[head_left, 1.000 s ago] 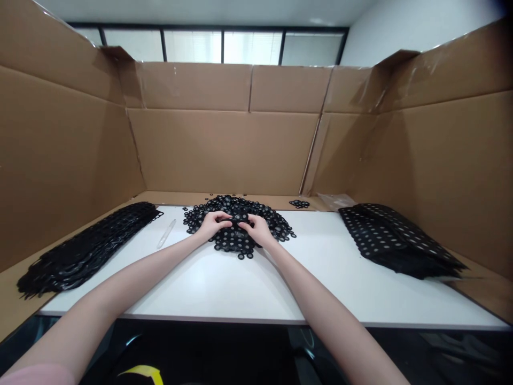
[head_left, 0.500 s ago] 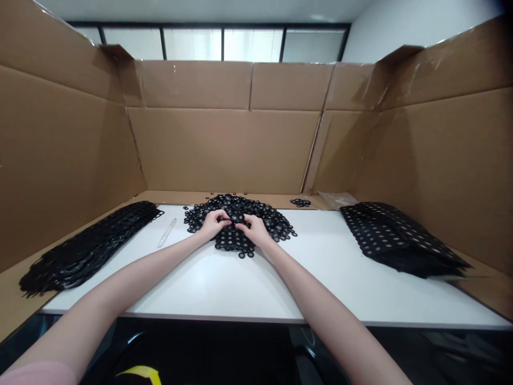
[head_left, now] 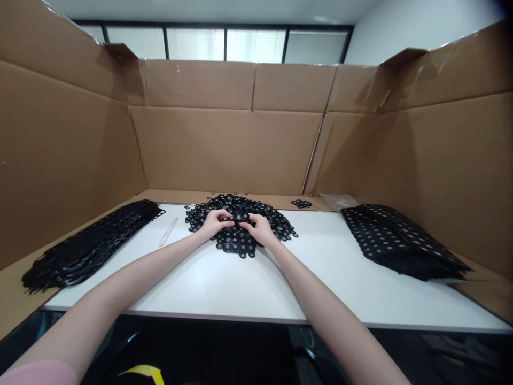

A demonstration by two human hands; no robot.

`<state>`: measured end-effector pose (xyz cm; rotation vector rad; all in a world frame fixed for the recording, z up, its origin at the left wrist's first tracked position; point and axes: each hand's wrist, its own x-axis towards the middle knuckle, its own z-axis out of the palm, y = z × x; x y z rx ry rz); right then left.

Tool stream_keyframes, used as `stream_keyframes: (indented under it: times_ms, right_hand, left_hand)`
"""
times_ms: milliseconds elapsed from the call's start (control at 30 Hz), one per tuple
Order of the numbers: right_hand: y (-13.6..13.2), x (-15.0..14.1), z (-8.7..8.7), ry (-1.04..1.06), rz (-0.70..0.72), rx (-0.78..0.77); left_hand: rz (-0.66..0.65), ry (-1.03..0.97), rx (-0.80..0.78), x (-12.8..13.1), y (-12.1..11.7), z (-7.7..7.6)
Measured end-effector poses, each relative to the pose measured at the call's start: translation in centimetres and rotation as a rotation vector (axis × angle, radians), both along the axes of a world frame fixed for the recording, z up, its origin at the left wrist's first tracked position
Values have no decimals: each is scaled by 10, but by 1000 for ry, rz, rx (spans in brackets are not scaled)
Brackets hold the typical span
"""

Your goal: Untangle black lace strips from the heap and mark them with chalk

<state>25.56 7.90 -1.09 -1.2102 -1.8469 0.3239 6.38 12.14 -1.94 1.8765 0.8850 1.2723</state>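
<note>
My left hand (head_left: pixel 214 223) and my right hand (head_left: pixel 260 229) face each other over a heap of small black rings (head_left: pixel 276 222). Between them is a small piece of black ring sheet (head_left: pixel 241 217), a cluster of joined rings with pale centres. My left thumb and forefinger pinch its left side. At its right side, my right thumb and forefinger close on it. Below the hands, a flat patch of black rings (head_left: pixel 236 243) spreads toward me; whether these are joined, I cannot tell. The fingertips partly cover the held piece.
A stack of black mesh strips (head_left: pixel 92 243) lies on the left, with a clear pen-like tool (head_left: pixel 168 231) beside it. Black dotted sheets (head_left: pixel 401 238) are stacked on the right. A small ring cluster (head_left: pixel 301 203) sits at the back. Cardboard walls (head_left: pixel 224 149) enclose the white table (head_left: pixel 216 294).
Half a second ago the right hand came closer to the left; now the fingertips are slightly farther apart again, with the piece more visible between them. The view shifts slightly.
</note>
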Motion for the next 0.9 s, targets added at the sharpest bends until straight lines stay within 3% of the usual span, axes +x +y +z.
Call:
stream_keyframes:
  times_ms: [700, 900]
  right_hand:
    - [-3, -5, 1, -10, 36, -30]
    - [0, 1, 1, 49, 34, -18]
  left_hand:
    - [35, 118, 83, -1, -2, 4]
    - [-50, 53, 47, -2, -6, 7]
